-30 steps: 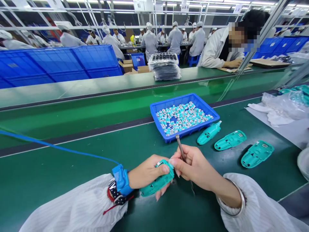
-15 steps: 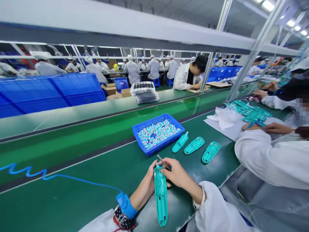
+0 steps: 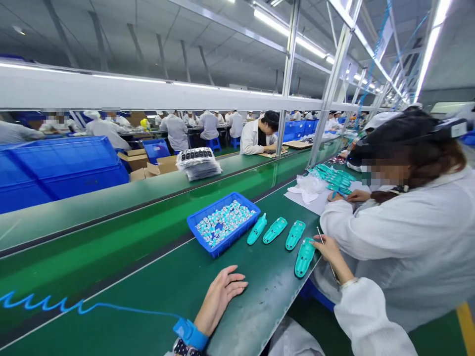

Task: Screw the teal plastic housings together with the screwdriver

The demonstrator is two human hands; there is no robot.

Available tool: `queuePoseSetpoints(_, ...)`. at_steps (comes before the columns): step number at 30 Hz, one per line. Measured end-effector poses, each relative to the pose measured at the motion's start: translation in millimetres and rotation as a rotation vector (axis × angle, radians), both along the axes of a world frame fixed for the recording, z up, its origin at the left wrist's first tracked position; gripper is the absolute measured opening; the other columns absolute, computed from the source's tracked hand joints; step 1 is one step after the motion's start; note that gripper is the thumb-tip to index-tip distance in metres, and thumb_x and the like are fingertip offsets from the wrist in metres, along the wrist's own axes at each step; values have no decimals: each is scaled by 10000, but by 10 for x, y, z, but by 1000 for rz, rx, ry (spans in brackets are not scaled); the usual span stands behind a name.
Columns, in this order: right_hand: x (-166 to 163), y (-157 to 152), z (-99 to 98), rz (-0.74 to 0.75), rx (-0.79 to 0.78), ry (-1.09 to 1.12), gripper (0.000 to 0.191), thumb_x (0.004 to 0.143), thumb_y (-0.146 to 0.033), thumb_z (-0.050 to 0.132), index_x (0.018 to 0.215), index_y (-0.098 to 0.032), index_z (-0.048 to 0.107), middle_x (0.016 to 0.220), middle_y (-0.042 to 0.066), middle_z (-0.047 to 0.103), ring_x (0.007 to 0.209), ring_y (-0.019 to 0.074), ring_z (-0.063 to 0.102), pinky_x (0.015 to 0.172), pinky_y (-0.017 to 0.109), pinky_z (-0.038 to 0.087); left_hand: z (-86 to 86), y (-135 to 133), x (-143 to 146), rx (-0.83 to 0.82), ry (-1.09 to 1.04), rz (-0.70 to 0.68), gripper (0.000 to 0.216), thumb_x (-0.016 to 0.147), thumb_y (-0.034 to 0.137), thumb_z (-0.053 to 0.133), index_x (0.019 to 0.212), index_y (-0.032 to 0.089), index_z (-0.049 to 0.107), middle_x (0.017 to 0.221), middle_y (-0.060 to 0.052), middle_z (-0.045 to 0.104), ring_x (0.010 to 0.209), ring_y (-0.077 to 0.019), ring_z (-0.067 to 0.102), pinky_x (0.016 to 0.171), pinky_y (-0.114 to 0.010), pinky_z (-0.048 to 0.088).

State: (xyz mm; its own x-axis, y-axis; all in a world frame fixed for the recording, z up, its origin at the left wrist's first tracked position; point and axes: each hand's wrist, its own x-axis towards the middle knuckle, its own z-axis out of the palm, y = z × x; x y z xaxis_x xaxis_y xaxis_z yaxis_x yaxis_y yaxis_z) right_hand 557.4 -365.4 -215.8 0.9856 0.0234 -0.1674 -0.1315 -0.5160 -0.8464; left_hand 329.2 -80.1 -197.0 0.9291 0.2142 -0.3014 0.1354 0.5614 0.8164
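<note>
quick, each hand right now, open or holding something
Left hand: open, holding nothing.
Right hand: closed around a thin metal tool, at the end of a teal shell.

The left wrist [image 3: 203,323] wears a blue strap [image 3: 191,334], its blue cord [image 3: 135,310] running toward nine o'clock into coils; at seven o'clock sits a black, white-dotted band [image 3: 181,347]. The right sleeve [image 3: 373,316] is white.
</note>
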Motion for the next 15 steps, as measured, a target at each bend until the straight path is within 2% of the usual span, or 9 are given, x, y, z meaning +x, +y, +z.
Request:
queuePoseSetpoints(4,233,117,22,-114,-36,68,331,867,-329,522,1139,-142,528,1115,84,566,946,181,579,793,383,513,40,0,4,29,3,-19,613,685,516,682,1112,125,477,886,-100,658,823,-229,642,787,-335,475)
queuePoseSetpoints(9,451,420,70,-179,-16,83,331,867,-332,520,1139,-143,530,1125,84,563,960,187,576,807,390,508,89,-25,3,55,15,10,640,688,498,685,1148,124,442,859,-88,665,796,-208,644,766,-310,488)
queuePoseSetpoints(15,439,485,12,-202,70,35,324,870,-335,517,1129,-141,532,1090,80,575,919,172,586,774,369,519,128,-10,27,66,49,85,768,602,469,753,1212,163,400,820,-62,680,746,-215,654,712,-305,512)
